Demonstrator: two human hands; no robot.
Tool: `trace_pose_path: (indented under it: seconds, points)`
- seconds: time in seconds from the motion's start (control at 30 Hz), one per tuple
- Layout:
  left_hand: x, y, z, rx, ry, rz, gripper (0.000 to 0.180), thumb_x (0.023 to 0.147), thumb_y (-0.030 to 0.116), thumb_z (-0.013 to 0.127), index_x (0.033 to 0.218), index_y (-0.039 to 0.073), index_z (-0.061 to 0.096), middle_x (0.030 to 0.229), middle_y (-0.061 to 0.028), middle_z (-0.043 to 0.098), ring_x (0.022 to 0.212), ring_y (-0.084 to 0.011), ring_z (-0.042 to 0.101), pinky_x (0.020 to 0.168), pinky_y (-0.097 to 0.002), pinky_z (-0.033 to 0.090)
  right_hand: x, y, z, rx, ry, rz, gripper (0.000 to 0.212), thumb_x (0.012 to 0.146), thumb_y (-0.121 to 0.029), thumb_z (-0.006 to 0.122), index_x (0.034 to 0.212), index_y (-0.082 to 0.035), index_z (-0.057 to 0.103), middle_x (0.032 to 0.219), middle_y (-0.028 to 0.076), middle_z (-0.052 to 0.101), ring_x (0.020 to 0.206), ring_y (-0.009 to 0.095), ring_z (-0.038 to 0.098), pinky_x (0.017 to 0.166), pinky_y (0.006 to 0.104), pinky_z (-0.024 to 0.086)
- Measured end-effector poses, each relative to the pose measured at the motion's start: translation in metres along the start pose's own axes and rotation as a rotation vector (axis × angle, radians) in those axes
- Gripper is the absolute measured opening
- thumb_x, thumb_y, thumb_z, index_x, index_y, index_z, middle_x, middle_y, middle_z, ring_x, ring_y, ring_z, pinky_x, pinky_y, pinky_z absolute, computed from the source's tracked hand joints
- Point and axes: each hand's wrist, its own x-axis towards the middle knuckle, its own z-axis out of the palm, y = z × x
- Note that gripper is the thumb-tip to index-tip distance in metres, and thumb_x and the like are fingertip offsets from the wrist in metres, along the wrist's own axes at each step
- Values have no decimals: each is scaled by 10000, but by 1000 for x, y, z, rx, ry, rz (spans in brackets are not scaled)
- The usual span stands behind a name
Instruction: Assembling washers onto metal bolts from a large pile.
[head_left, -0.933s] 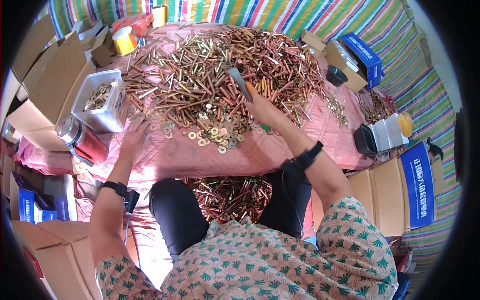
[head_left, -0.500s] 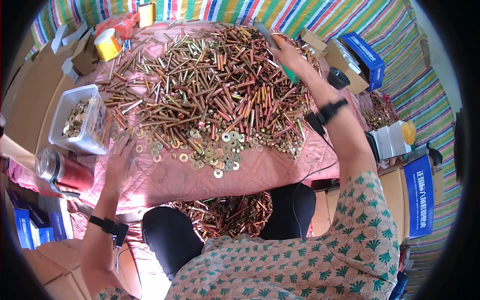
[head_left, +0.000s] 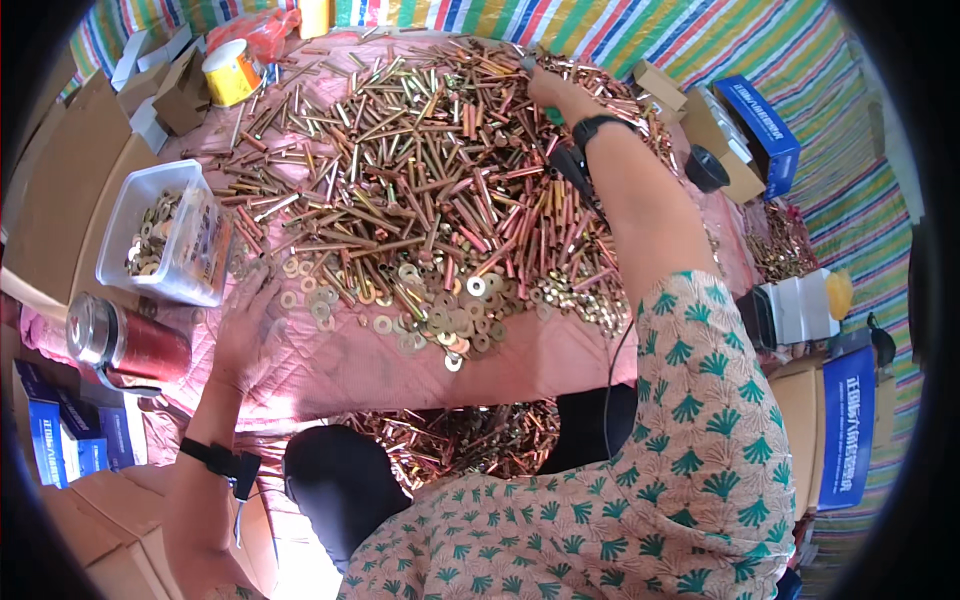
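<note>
My right hand (head_left: pixel 548 92) reaches to the far edge of a broad pile of brass-coloured metal bolts and tubes (head_left: pixel 400 170). It is closed around a green-handled tool (head_left: pixel 553 116), whose grey end shows beyond the fingers; its exact kind is hard to make out. My left hand (head_left: pixel 248 325) lies flat with fingers stretched out on the pink quilted cloth (head_left: pixel 340 370), beside a clear plastic tub (head_left: pixel 118 235) of washers. Flat round washers (head_left: pixel 440 315) and small nuts (head_left: pixel 590 305) are heaped along the pile's near side.
A red flask (head_left: pixel 140 345) lies at the left edge, by cardboard boxes (head_left: pixel 70 190). Far left is a yellow tub (head_left: pixel 230 75). On the right are a black cup (head_left: pixel 706 170) and a blue box (head_left: pixel 762 130). More metal pieces (head_left: pixel 470 445) lie below, between my knees.
My right hand has moved farther away and slightly left with the tool, deeper over the pile's far edge. My left hand stays on the cloth. The whole view has shifted a little.
</note>
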Motion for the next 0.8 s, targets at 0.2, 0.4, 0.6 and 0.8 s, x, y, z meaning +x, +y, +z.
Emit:
trace_pose_path:
  seconds: [0.2,0.4,0.6,0.8]
  points:
    - [6,9,3,-76,53,4,503,807,213,619,1277,74,506,1388,-160,422,1272,-367,391,1078,-434,300,-111,10,-20,5,24,-51,592,884,-180,442,1425,-45,243,981,263,633,832,375,625,703,462,473]
    - [-2,8,0,-60,94,22,518,824,213,606,1314,101,484,1388,-160,423,1273,-358,394,1074,-422,316,-215,-15,-24,152,25,-89,645,889,-228,455,1456,-73,190,968,258,636,811,372,629,702,445,481]
    - [0,10,4,-74,103,26,484,834,226,595,1285,77,501,1387,-160,424,1271,-354,398,1075,-411,317,-284,-33,-1,153,69,-110,596,917,-214,447,1445,-114,189,854,275,635,745,399,631,699,463,496]
    - [-6,9,0,-98,101,23,457,831,240,597,1241,51,525,1382,-158,431,1275,-351,392,1076,-406,311,-361,-60,-4,142,36,-240,568,917,-186,478,1432,-87,259,846,270,626,706,369,628,673,443,493]
